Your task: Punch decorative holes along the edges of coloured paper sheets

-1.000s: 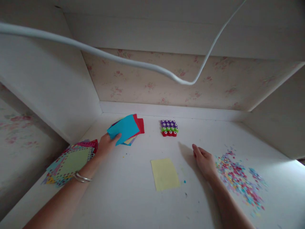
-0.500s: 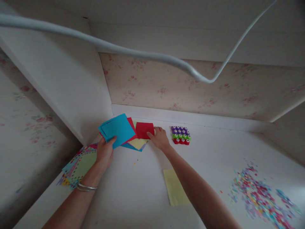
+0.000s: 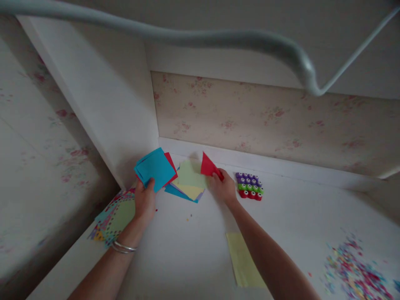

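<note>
My left hand grips a stack of paper squares, with blue paper on top and red paper showing beneath. Its thumb presses on the front of the stack. In my right hand a piece of red paper is pinched, lifted and tilted so that it looks like a triangle. Between the two hands lies a loose pile of pale green paper, yellow paper and blue paper on the white surface.
Right of my right hand stand rows of purple, green and red eye-topped pieces. Punched papers lie under my left wrist. A yellow sheet sits near my right forearm, and confetti at right. A white cable crosses overhead.
My right hand has lifted the red paper off the pile and moved it right, uncovering the pale green paper. My left hand still holds its stack. The camera view has shifted.
</note>
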A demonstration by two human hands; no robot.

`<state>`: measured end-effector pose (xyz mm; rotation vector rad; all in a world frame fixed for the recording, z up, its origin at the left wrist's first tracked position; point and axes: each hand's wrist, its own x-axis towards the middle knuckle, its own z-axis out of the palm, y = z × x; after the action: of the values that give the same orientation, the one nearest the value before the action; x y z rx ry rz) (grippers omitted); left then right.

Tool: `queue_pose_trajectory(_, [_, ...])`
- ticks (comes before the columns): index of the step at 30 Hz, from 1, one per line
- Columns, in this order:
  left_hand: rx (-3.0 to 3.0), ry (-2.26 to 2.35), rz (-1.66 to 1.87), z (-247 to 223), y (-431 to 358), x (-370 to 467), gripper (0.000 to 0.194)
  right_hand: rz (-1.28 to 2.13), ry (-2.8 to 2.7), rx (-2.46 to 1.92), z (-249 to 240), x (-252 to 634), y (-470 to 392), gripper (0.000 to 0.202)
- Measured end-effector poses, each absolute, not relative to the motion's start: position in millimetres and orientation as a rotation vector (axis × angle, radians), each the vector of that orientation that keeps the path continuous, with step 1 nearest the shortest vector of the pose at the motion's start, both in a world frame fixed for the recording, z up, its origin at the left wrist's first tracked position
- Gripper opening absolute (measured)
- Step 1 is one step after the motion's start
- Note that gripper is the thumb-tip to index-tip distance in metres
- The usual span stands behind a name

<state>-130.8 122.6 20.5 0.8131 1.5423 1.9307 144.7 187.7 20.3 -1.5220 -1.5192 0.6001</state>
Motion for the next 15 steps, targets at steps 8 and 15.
queue_pose_trajectory(8, [0.770,1.396,1.776,38,114,-117,0.045,0.866,-1.144,-1.256,42,143,183,0.051])
queue_pose_trajectory(15, [0.868,1.223,1.409,34,100,-91,0.054,0.759,-1.528,-1.091,43,108,135,0.045])
